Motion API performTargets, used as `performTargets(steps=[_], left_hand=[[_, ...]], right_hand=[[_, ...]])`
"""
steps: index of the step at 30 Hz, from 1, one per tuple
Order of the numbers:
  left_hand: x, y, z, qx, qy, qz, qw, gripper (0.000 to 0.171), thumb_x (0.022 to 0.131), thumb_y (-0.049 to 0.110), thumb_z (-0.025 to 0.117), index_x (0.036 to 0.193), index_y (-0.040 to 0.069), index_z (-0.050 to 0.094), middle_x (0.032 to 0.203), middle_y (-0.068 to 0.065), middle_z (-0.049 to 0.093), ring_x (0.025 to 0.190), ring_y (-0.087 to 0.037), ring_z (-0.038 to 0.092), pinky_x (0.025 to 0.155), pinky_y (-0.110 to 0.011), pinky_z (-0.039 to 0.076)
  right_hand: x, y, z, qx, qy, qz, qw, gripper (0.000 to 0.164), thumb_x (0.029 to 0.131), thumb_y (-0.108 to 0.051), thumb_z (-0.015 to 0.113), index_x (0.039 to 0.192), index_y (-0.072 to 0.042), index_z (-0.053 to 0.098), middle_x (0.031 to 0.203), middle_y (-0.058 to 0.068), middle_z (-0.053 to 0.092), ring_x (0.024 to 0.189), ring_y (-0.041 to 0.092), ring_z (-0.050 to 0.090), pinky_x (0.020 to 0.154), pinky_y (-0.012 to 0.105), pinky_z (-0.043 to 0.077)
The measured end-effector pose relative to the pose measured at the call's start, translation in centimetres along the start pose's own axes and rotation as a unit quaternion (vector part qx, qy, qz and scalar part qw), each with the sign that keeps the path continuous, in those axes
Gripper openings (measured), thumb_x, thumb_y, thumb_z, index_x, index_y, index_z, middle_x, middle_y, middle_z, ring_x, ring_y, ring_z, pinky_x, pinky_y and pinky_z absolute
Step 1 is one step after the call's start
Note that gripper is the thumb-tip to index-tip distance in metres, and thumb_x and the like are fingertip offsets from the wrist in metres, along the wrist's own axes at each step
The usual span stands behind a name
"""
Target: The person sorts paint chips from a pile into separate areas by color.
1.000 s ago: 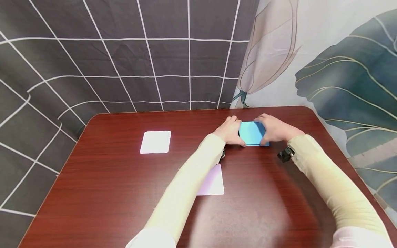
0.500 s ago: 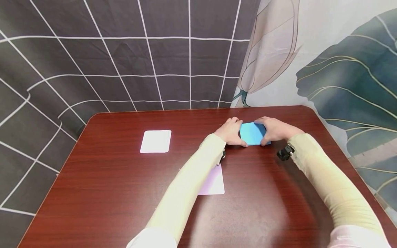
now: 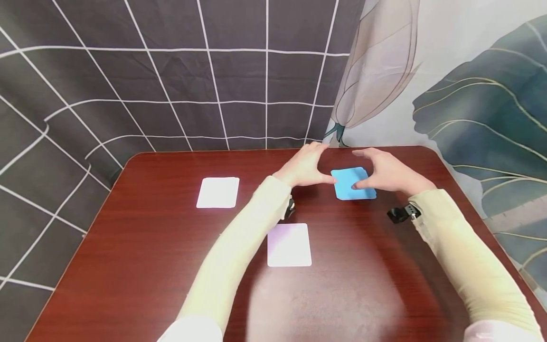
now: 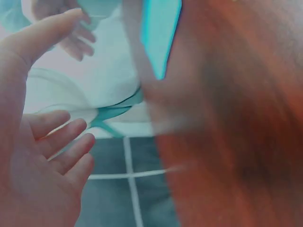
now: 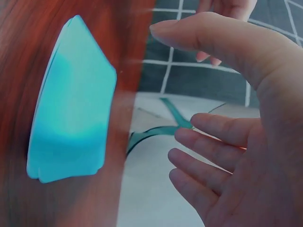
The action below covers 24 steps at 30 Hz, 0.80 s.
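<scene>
A small stack of blue square cards (image 3: pixel 348 183) lies on the far right of the table; in the right wrist view its edges (image 5: pixel 73 109) are slightly out of line. My left hand (image 3: pixel 305 166) is raised just left of the stack, thumb and fingers spread apart, holding nothing. To the right, my right hand (image 3: pixel 389 173) hovers with its thumb over part of the blue cards and its fingers apart from them. In the left wrist view only a corner of the blue cards (image 4: pixel 162 35) shows, away from the left palm (image 4: pixel 42 179).
A stack of white square cards (image 3: pixel 218 192) lies at the far left of the brown table (image 3: pixel 149 266). A pale lilac square card (image 3: pixel 289 244) lies near the middle, beside the left forearm. Behind the table hang a dark grid cloth (image 3: pixel 239 80) and a leaf-patterned cloth (image 3: pixel 483 123).
Both hands have let go of the blue cards and lifted away, the left hand to the left and the right hand to the right. The lilac card is now uncovered.
</scene>
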<state>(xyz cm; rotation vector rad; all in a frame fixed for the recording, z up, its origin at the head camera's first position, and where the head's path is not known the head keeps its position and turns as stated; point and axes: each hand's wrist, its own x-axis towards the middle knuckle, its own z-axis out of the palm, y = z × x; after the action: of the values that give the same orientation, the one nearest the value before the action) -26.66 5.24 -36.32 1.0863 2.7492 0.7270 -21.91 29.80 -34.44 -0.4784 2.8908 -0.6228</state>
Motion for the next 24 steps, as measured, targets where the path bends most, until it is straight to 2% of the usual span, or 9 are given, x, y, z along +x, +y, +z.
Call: performTargets(steps=[7, 13, 18, 24], left_hand=[[-2.0, 0.0, -2.7, 0.001, 0.043, 0.020, 0.9989, 0.099, 0.081, 0.059, 0.078, 0.156, 0.009, 0.038, 0.151, -0.002, 0.042, 0.137, -0.019, 0.037, 0.110, -0.023, 0.031], [-4.9, 0.1, -4.1, 0.007, 0.068, 0.041, 0.9968, 0.099, 0.081, 0.064, 0.075, 0.157, 0.014, 0.037, 0.153, 0.000, 0.041, 0.139, -0.015, 0.034, 0.111, -0.023, 0.031], [-7.7, -0.4, -4.2, 0.010, 0.082, 0.053, 0.9951, 0.103, 0.078, 0.069, 0.075, 0.157, 0.014, 0.037, 0.154, 0.001, 0.040, 0.140, -0.014, 0.034, 0.112, -0.024, 0.031], [-11.6, -1.1, -3.2, 0.017, 0.072, 0.059, 0.9955, 0.110, 0.073, 0.072, 0.077, 0.156, 0.011, 0.039, 0.152, -0.002, 0.042, 0.140, -0.019, 0.036, 0.113, -0.031, 0.032]], right_hand=[[-0.7, -1.7, -0.4, 0.004, 0.033, -0.014, 0.999, 0.095, 0.075, -0.036, 0.091, 0.149, 0.002, 0.044, 0.148, 0.023, 0.046, 0.133, 0.040, 0.044, 0.105, 0.062, 0.038], [-1.3, -3.6, 0.3, 0.002, 0.056, -0.041, 0.998, 0.099, 0.072, -0.039, 0.092, 0.149, 0.001, 0.045, 0.149, 0.020, 0.047, 0.132, 0.038, 0.046, 0.107, 0.057, 0.038], [-1.8, -5.0, 1.6, -0.003, 0.060, -0.061, 0.996, 0.103, 0.071, -0.048, 0.092, 0.151, -0.003, 0.045, 0.149, 0.017, 0.047, 0.133, 0.035, 0.046, 0.108, 0.056, 0.037], [-2.6, -6.9, 3.6, -0.001, 0.054, -0.097, 0.994, 0.105, 0.069, -0.053, 0.091, 0.150, -0.005, 0.046, 0.147, 0.015, 0.049, 0.133, 0.033, 0.046, 0.108, 0.055, 0.038]])
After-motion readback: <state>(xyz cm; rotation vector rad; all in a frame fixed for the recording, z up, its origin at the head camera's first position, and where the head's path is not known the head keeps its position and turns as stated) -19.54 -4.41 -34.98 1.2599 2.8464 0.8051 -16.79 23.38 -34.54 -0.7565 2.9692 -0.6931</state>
